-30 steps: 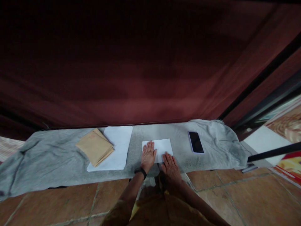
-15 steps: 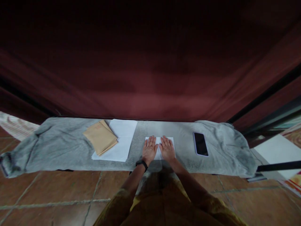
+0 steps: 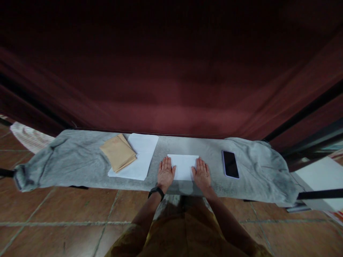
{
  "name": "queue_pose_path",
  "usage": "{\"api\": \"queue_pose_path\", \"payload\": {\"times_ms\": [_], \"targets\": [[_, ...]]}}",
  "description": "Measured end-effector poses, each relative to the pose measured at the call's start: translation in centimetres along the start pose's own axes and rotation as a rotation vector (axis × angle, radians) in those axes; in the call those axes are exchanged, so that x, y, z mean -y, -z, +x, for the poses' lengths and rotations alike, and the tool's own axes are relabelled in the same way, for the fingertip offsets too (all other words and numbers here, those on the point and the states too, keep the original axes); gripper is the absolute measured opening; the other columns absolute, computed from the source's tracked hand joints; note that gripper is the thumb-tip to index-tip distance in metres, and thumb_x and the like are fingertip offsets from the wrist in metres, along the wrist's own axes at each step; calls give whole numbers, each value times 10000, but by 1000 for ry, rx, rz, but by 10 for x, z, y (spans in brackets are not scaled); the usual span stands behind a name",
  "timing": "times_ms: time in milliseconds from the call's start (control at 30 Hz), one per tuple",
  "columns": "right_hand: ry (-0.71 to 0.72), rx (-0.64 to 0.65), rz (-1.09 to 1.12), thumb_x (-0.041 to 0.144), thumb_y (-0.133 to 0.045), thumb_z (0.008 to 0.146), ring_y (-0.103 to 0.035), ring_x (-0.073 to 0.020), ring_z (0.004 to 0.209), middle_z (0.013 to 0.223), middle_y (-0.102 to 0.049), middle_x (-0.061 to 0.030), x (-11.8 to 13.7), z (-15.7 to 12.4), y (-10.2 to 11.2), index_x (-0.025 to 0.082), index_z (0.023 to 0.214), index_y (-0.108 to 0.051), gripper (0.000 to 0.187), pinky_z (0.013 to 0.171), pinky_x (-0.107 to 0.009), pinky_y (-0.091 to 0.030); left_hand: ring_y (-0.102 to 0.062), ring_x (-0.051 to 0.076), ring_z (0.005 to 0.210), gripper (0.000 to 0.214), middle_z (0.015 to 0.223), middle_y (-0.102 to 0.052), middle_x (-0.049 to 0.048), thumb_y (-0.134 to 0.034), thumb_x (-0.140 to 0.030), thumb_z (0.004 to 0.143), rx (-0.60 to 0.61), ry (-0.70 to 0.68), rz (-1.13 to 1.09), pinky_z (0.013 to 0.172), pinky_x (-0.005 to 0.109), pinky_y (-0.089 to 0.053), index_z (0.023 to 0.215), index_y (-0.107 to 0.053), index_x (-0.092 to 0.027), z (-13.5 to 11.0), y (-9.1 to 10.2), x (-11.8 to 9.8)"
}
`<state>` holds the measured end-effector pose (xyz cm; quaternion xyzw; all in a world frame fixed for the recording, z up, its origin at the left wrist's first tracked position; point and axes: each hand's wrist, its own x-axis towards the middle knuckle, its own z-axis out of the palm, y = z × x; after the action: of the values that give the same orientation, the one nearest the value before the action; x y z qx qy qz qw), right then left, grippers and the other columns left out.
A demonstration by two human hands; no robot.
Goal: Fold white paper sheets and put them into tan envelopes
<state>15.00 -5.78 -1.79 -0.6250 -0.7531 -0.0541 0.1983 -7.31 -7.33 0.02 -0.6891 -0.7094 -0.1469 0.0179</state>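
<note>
A white sheet of paper [image 3: 183, 167], small and seemingly folded, lies flat on the grey cloth in front of me. My left hand [image 3: 165, 174] rests palm down at its left edge, fingers stretched out, with a dark band on the wrist. At the right edge lies my right hand [image 3: 202, 175], also flat with the fingers extended and the thumb touching the paper. Neither hand grips anything. Left of my hands are larger white paper sheets [image 3: 144, 164], partly covered by several brown envelopes [image 3: 118, 152].
The grey cloth [image 3: 77, 160] covers a long narrow surface, bunched at both ends. A phone [image 3: 230, 164] with a pale purple edge lies to the right. A dark red panel [image 3: 171, 110] rises behind. Below is a tiled floor [image 3: 75, 207].
Both hands have slid outward from the middle of the small paper to its left and right edges, uncovering its centre. The view has shifted slightly.
</note>
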Motion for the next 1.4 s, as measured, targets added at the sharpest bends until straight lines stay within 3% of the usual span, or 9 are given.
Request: {"api": "queue_pose_path", "payload": {"times_ms": [200,333,500,567,867,1033,1167,1267,1400], "targets": [[6,-50,16,361,-324,1064,-465,-322,1402,1531,-464,-241,-4,-4,6,46,1547,-363,578,1153,-531,-341,-342,294,1499,592,1576,-417,194,-318,-382,1036,-35,-5,19,1217,511,-309,1528,-394,-61,-17,8,4],[-18,-64,56,328,-303,1064,-443,-320,1424,1542,-442,-255,12,-11,15,21,1548,-345,575,1154,-535,-345,-284,270,1526,582,1618,-358,150,-336,-319,1029,-42,-83,11,1240,506,-276,1569,-320,-103,-34,11,-13],[242,70,160,265,-271,1066,-384,-239,1473,1572,-444,-148,48,-36,28,107,1544,-390,518,1201,-472,-313,-254,229,1535,614,1627,-355,120,-315,-165,987,34,-266,8,1257,477,-253,1595,-243,-113,-59,8,-44],[269,96,160,296,-278,1071,-387,-228,1471,1570,-452,-130,54,-47,31,119,1540,-405,516,1221,-459,-285,-257,225,1534,632,1624,-359,123,-311,-117,963,59,-294,23,1258,476,-252,1592,-249,-109,-67,10,-47],[176,78,108,361,-357,1062,-378,-290,1473,1602,-376,-188,28,-68,33,104,1589,-286,590,1182,-522,-324,-265,268,1531,674,1617,-341,193,-375,-439,1034,46,-228,-6,1235,492,-307,1583,-242,-73,-81,22,-32],[142,79,77,374,-373,1061,-335,-310,1489,1608,-356,-211,16,-76,33,56,1579,-284,614,1184,-528,-323,-248,286,1535,688,1634,-299,202,-384,-456,1033,68,-196,9,1240,486,-288,1583,-246,-67,-86,26,-32],[144,80,61,375,-372,1064,-341,-301,1483,1611,-351,-210,11,-78,34,56,1581,-271,616,1189,-526,-321,-215,327,1541,697,1659,-246,172,-459,-481,1010,83,-229,23,1237,546,-260,1597,-261,-163,-86,32,-35],[126,86,64,341,-348,1068,-339,-299,1486,1605,-362,-211,13,-75,37,69,1586,-267,591,1188,-537,-311,-189,321,1550,664,1672,-240,106,-467,-488,1005,111,-306,20,1246,587,-202,1590,-294,-227,-85,34,-38],[157,115,118,332,-270,1079,-311,-292,1503,1612,-356,-193,28,-69,41,66,1576,-299,565,1203,-526,-280,-183,303,1554,655,1666,-259,104,-440,-480,1011,164,-352,17,1254,590,-167,1586,-301,-198,-83,34,-39]]}}
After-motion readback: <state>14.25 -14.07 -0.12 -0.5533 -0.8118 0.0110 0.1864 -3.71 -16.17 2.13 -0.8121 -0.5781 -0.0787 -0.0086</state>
